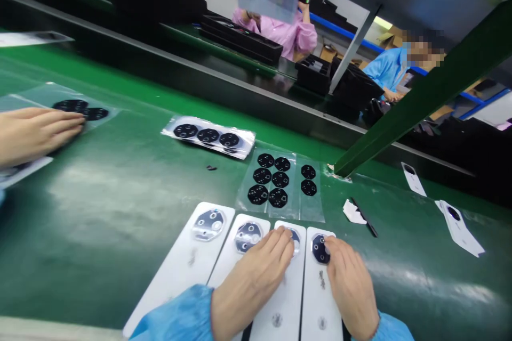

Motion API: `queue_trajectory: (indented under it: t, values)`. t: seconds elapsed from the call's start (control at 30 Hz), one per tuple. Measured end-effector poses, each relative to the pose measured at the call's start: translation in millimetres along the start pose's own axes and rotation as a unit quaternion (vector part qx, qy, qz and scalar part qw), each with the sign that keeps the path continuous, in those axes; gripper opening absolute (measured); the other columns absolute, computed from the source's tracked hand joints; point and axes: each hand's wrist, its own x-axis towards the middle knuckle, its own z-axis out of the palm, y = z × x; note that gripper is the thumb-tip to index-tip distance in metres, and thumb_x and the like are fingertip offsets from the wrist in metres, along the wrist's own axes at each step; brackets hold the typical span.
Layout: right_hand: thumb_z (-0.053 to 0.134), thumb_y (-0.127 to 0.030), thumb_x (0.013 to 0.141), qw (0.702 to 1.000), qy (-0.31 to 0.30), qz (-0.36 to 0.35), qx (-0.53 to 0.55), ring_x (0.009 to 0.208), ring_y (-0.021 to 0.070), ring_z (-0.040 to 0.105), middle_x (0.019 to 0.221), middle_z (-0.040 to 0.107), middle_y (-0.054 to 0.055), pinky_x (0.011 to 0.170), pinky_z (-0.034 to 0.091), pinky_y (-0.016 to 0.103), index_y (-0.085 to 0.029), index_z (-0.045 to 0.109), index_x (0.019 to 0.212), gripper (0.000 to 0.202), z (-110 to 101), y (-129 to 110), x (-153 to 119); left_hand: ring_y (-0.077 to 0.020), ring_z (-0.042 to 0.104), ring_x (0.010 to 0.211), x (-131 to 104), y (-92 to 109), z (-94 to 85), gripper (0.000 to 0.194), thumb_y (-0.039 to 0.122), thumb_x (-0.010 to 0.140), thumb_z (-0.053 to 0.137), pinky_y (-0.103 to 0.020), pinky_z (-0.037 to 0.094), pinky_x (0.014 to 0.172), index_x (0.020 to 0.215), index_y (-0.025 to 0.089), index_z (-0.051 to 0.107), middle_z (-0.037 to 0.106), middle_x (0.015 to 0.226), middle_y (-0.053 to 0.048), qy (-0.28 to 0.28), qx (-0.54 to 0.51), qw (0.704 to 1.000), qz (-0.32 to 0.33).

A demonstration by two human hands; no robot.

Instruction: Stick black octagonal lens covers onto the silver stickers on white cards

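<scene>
Four long white panels lie side by side in front of me, each with a dark octagonal piece near its far end. My left hand (258, 274) is open, its fingers stretched over the third white panel (276, 298) and covering most of the octagonal piece (296, 242) there. On the rightmost white panel (320, 295), my right hand (352, 282) touches the right edge of a dark octagonal sticker (320, 249) with outstretched fingertips; its thumb is hidden. The leftmost panel (180, 266) and second panel (224, 261) carry shiny octagonal pieces, untouched.
Clear sheets of black octagonal stickers (267, 178) lie beyond the panels, beside a stack of sticker strips (208, 137). A co-worker's hand (36, 136) rests at the left. A black pen (366, 218) and a green post (420, 90) stand out at right. Two people work behind.
</scene>
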Motion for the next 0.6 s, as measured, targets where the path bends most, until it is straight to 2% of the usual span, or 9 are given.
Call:
queue_trajectory:
  t: [0.1,0.17,0.23,0.3,0.37,0.47,0.6]
  values:
    - [0.027,-0.017,0.096,1.000,0.007,0.000,0.001,0.089,0.0225,0.064,0.099,0.069,0.011,0.073,0.046,0.035,-0.015,0.057,0.104,0.030,-8.1,5.0,3.1,-0.0263,0.054,0.115,-11.2,-10.4,-9.2,0.029,0.008,0.089,0.036,-0.039,0.045,0.096,0.113,0.007,0.054,0.060,0.121,-0.014,0.043,-0.054,0.998,-0.005]
    - [0.027,-0.023,0.097,1.000,0.006,0.008,0.013,0.087,0.0226,0.064,0.101,0.068,0.011,0.070,0.046,0.035,-0.017,0.058,0.101,0.031,-18.1,1.7,10.8,-0.0240,0.058,0.109,-27.2,-28.0,-18.6,0.027,0.009,0.091,0.035,-0.040,0.047,0.094,0.107,0.010,0.056,0.063,0.115,-0.011,0.063,-0.085,0.994,-0.020]
    - [0.031,-0.026,0.096,0.999,-0.012,-0.007,0.048,0.092,0.0224,0.064,0.109,0.066,0.010,0.071,0.048,0.034,-0.018,0.058,0.103,0.029,-27.8,-11.7,23.3,-0.0211,0.062,0.101,-47.2,-51.4,-27.5,0.027,0.007,0.092,0.034,-0.038,0.050,0.090,0.102,0.011,0.058,0.067,0.103,-0.009,0.088,-0.088,0.991,-0.038]
    - [0.038,-0.026,0.095,0.992,-0.038,-0.062,0.098,0.101,0.0212,0.062,0.115,0.065,0.007,0.078,0.049,0.032,-0.019,0.056,0.111,0.025,-32.0,-35.1,39.2,-0.0197,0.061,0.104,-65.8,-74.9,-33.0,0.026,0.006,0.091,0.035,-0.035,0.050,0.092,0.105,0.009,0.058,0.067,0.108,-0.011,0.099,-0.065,0.991,-0.056]
    - [0.039,-0.021,0.094,0.986,-0.050,-0.091,0.134,0.103,0.0197,0.061,0.117,0.065,0.004,0.084,0.049,0.031,-0.019,0.056,0.112,0.025,-28.1,-62.8,56.1,-0.0203,0.060,0.107,-78.6,-92.7,-34.4,0.027,0.005,0.091,0.036,-0.034,0.051,0.093,0.106,0.008,0.058,0.066,0.111,-0.012,0.098,-0.035,0.993,-0.056]
    - [0.032,-0.008,0.091,0.984,-0.015,-0.099,0.146,0.102,0.0201,0.063,0.113,0.067,0.007,0.083,0.050,0.033,-0.015,0.058,0.110,0.033,-12.1,-95.2,75.3,-0.0209,0.060,0.108,-86.3,-104.1,-31.4,0.027,0.005,0.091,0.035,-0.034,0.052,0.092,0.103,0.008,0.059,0.066,0.112,-0.012,0.078,-0.012,0.996,-0.046]
    - [0.029,-0.004,0.090,0.983,0.016,-0.100,0.153,0.097,0.0193,0.065,0.105,0.070,0.007,0.079,0.050,0.033,-0.014,0.061,0.103,0.036,4.8,-107.6,81.8,-0.0210,0.059,0.110,-86.6,-103.8,-28.3,0.028,0.005,0.090,0.034,-0.033,0.053,0.091,0.101,0.009,0.059,0.066,0.112,-0.011,0.062,-0.011,0.997,-0.045]
